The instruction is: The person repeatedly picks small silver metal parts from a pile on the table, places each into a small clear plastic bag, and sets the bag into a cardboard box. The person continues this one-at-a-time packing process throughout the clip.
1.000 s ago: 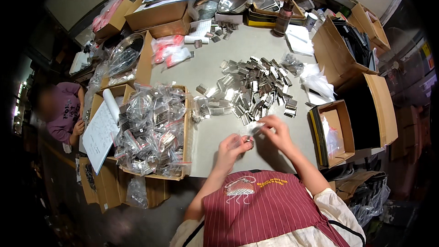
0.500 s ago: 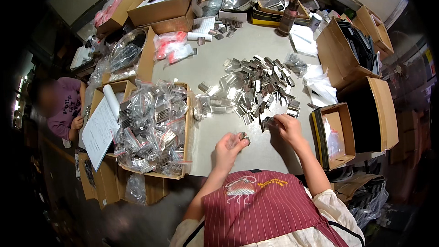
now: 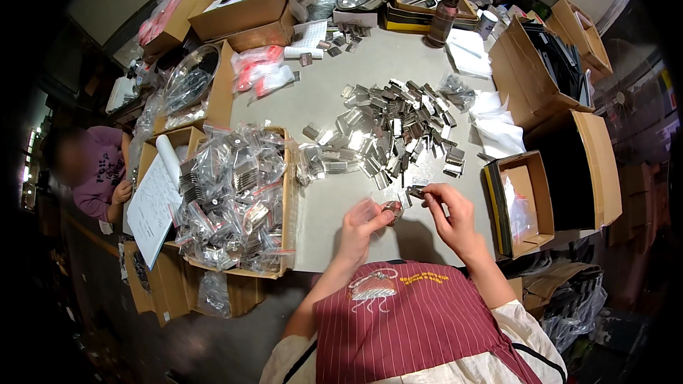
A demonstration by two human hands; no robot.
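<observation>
My left hand (image 3: 364, 229) is closed round a few small shiny metal pieces (image 3: 393, 208) that show past the thumb. What looks like clear plastic film shows at its fingers, though I cannot make it out fully. Just to the right, my right hand (image 3: 454, 220) pinches a small dark metal piece (image 3: 415, 190) between thumb and fingertips, a little apart from the left hand. Beyond both hands spreads a heap of short, bent metal pieces (image 3: 409, 124) on the grey table (image 3: 327, 238). Some at its left side seem wrapped in clear plastic.
At left, a cardboard box (image 3: 290, 203) holds many clear bags of metal parts, beside a written sheet (image 3: 151, 203). An open box (image 3: 544, 231) stands right, near white paper (image 3: 496, 128). A brown bottle (image 3: 442, 21) stands at the back. Another person (image 3: 103, 171) sits far left.
My right hand has drawn back from the heap's near edge toward me, bringing a metal piece with it. My left hand has shifted slightly right, so the hands are closer together.
</observation>
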